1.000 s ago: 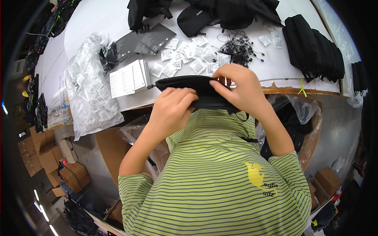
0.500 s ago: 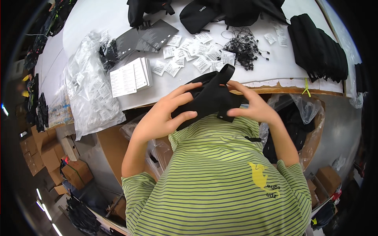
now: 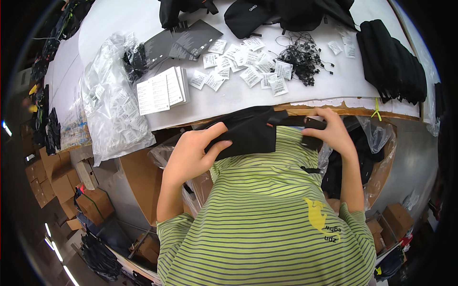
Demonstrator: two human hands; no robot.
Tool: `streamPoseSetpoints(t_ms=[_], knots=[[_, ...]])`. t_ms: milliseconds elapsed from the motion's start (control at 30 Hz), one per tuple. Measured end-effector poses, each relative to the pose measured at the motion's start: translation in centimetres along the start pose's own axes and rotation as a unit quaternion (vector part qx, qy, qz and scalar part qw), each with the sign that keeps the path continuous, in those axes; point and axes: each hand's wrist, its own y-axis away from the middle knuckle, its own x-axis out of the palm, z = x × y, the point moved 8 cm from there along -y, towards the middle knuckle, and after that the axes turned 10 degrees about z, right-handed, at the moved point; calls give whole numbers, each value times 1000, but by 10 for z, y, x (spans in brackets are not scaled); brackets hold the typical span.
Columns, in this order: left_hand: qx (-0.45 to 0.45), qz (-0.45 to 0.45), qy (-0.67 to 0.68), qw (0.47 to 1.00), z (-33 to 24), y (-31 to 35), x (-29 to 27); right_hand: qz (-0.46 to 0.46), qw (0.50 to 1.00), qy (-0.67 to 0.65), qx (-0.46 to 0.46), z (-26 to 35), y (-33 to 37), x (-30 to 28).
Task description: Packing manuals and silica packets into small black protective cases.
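Cardboard boxes (image 3: pixel 93 207) sit on the grey floor at the left, and a smooth white table (image 3: pixel 329 83) with a worn wooden edge fills the far side. Before that near edge, close against the striped shirt (image 3: pixel 267 205), the black pouch (image 3: pixel 250 137) is held up between two hands. It looks light and soft, a limp matte fabric that would likely fold or sag if gripped at one end only; nothing about it seems fragile or slippery, and its side edges look the best places to take hold. The left hand (image 3: pixel 196 148) pinches its left side, thumb on the near face. The right hand (image 3: pixel 334 131) has thumb and forefinger closed on a dark strip (image 3: pixel 315 124) at the pouch's right; blur hides how the two join. Beyond lie small, flat white packets (image 3: pixel 250 76), a wiry tangle of cords (image 3: pixel 300 59), crisp paper booklets (image 3: pixel 160 91), stiff grey cards (image 3: pixel 193 40) and a crinkled clear bag (image 3: pixel 109 112).
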Motion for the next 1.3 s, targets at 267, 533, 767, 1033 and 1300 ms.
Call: streamPoseSetpoints(t_ms=[267,533,767,1033,1300], knots=[[16,142,32,989,-7,12,34,-76,944,-322,21,-49,35,-47],[-23,130,83,988,9,11,49,-23,888,-449,-101,-45,28,-39],[-10,118,5,993,-21,0,45,64,461,-868,-175,28,-44,21],[24,135,-47,989,-34,-6,50,-15,546,-834,-80,20,-58,41],[27,134,-37,990,-38,-10,47,-41,534,-837,-115,11,-61,38]])
